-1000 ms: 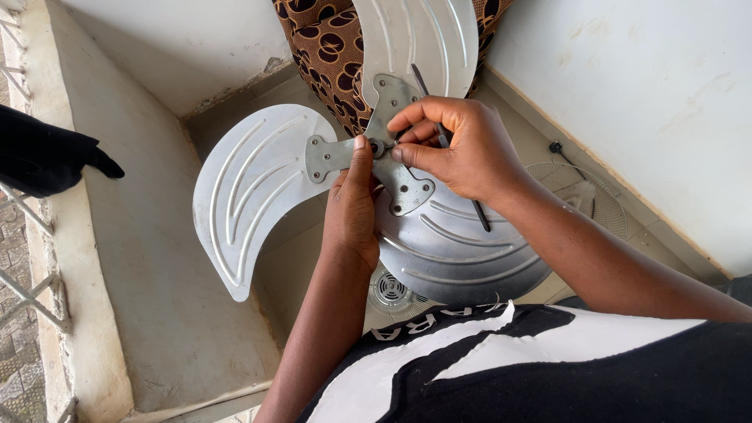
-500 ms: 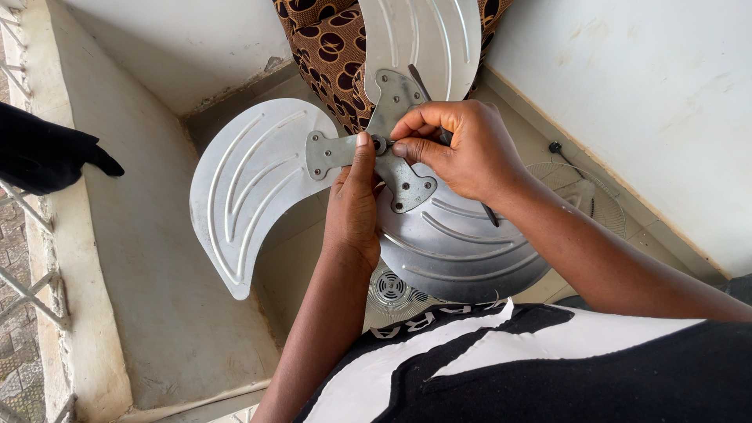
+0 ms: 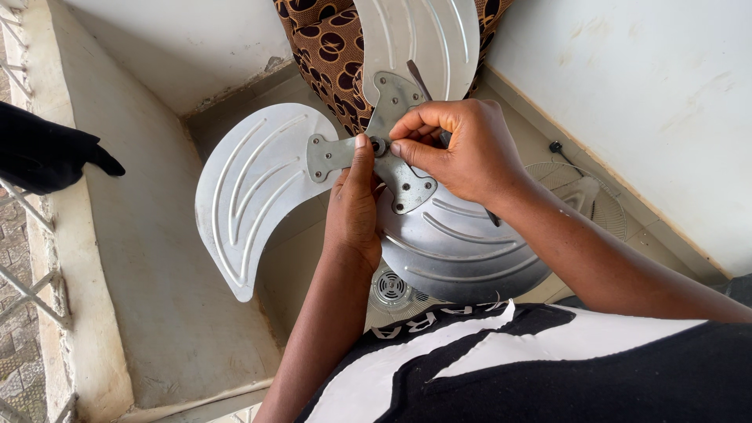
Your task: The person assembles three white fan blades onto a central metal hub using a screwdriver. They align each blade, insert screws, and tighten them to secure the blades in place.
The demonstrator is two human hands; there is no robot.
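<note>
fingers (image 3: 423,117) of the right hand (image 3: 462,149) are pinched shut on the small hub (image 3: 380,146) at the middle of a silver fan blade (image 3: 258,196), with a dark thin tool (image 3: 417,78) poking out above the knuckles. left hand (image 3: 356,211) grips the blade from beneath, thumb pressed just beside the hub. the blade hangs in the air above a pale concrete ledge (image 3: 149,298), and a wire fan guard (image 3: 583,192) lies by the white wall (image 3: 642,102).

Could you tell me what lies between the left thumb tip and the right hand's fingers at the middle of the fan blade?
In the head view, only the small round hub of the fan blade sits between them.
</note>
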